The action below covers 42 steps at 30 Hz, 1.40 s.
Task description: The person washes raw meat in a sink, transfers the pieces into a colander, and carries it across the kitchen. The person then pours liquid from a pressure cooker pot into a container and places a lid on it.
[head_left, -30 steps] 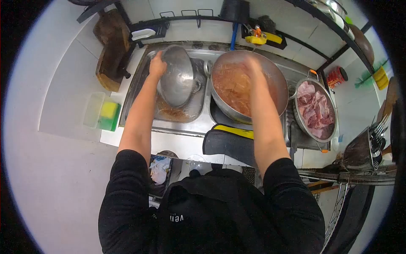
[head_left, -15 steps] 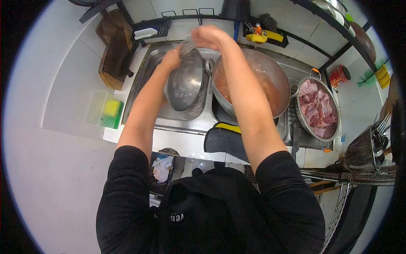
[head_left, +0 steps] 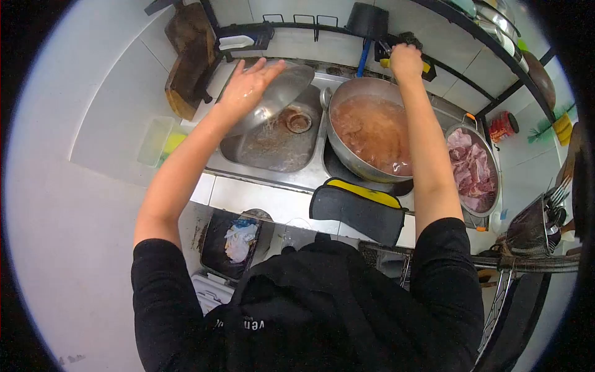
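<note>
Silver, the bowl (head_left: 282, 92) tilts beside our left hand (head_left: 246, 88), fingers spread. Our right hand (head_left: 406, 61) curls near the rack (head_left: 463, 80); we cannot tell its grasp.

White tiled wall (head_left: 316, 49), black wall rack (head_left: 297, 26)

Shiny metal bowl (head_left: 284, 90): tilted over sink basin (head_left: 266, 152). Wide metal pot (head_left: 372, 88): upright, holding cloudy reddish-brown liquid (head_left: 372, 127).

Reddish water fills the large metal pot (head_left: 347, 152).
</note>
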Each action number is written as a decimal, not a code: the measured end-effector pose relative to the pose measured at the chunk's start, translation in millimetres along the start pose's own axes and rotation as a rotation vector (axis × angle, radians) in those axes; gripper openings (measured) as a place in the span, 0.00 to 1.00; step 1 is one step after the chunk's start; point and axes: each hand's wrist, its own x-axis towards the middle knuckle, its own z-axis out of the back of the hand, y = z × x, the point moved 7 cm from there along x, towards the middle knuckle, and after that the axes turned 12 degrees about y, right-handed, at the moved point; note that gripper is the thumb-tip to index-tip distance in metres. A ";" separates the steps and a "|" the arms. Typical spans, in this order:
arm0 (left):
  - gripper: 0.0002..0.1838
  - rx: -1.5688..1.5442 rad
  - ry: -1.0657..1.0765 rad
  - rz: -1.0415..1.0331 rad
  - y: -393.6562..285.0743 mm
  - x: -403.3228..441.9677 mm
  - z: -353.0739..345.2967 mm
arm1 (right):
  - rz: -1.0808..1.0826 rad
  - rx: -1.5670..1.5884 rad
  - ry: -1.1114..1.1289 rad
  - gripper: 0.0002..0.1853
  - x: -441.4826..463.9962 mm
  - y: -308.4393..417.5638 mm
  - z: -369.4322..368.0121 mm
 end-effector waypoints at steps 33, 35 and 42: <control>0.33 -1.448 -0.270 1.335 39.2 -417.6 -136.6 | -0.089 0.534 -0.347 0.20 -280.1 -59.3 11.6; 0.34 -1.487 -0.175 1.256 46.3 -416.1 -138.4 | -0.214 0.446 -0.472 0.21 -321.1 -113.1 -4.6; 0.42 -0.747 0.278 0.999 77.0 -402.6 -146.4 | -0.733 0.839 -0.555 0.37 -417.5 -265.0 -93.2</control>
